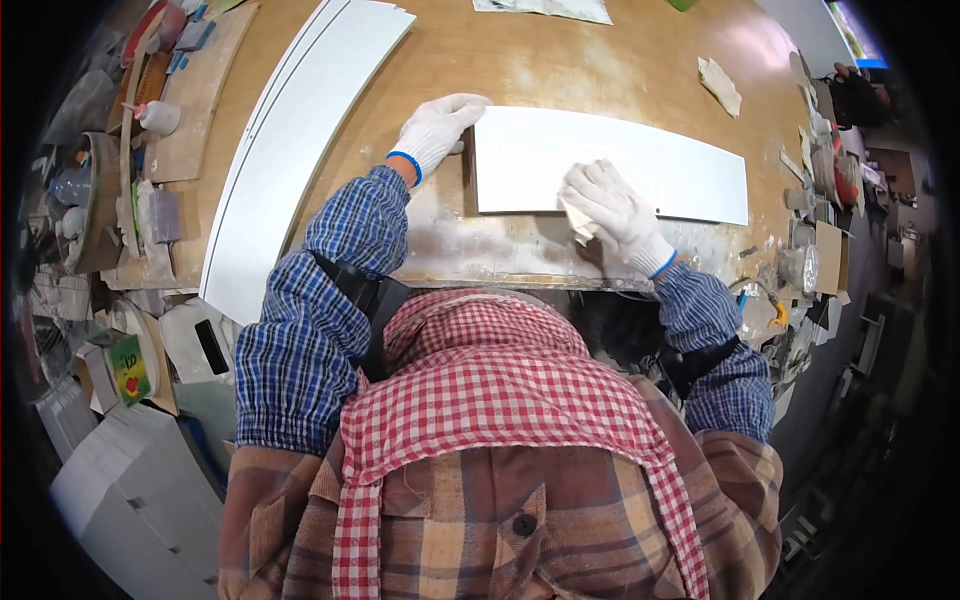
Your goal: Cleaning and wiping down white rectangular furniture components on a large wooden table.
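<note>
Nearest, the scuffed margin of a tan wooden workbench leaves only a narrow strip before the flat white oblong panel, which lies crosswise near the bench's front edge. The white-gloved right hand, fingers curled closed, holds a crumpled cream cloth-like scrap at the panel's near edge. The white-gloved left hand, loosely bent, meets the far left corner; whether it grips cannot be told. The panel is probably stiff, fairly light, slippery and easily marred; opposite short ends offer the best hold. Leftward, a long white strip-like board limits travel; beyond, room is wider.
</note>
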`<state>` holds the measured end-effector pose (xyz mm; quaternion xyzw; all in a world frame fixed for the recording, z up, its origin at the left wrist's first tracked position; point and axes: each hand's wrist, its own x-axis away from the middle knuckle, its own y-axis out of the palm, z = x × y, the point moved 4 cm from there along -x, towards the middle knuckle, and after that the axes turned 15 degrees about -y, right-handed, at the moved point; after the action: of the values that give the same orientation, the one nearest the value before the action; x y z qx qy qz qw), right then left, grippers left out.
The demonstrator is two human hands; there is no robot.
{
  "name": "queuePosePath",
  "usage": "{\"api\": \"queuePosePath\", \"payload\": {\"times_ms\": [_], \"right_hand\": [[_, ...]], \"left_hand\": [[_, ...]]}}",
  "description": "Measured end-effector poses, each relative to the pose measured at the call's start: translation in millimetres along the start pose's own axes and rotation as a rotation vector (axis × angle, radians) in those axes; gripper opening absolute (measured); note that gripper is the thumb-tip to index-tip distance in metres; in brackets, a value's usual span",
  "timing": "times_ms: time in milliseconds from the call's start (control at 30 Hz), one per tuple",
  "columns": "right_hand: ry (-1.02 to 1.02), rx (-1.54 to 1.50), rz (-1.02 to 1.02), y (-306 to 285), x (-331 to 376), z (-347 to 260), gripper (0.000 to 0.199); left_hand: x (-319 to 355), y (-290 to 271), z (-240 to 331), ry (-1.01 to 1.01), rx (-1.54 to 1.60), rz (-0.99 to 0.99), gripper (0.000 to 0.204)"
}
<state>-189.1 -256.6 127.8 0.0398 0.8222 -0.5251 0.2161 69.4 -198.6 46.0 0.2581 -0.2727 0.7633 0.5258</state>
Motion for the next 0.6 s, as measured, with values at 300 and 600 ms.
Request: {"api": "queuePosePath", "payload": {"times_ms": [300, 600], "right_hand": [[-0.107, 0.161, 0.107, 48, -67, -26, 0.032], [0.584, 0.836, 0.277, -12, 104, 79, 0.022]], "left_hand": [[-9, 7, 1, -0.005, 0.04, -0.054, 0.034], [-16, 11, 0, 0.025, 0.054, -0.12, 0.036]]}}
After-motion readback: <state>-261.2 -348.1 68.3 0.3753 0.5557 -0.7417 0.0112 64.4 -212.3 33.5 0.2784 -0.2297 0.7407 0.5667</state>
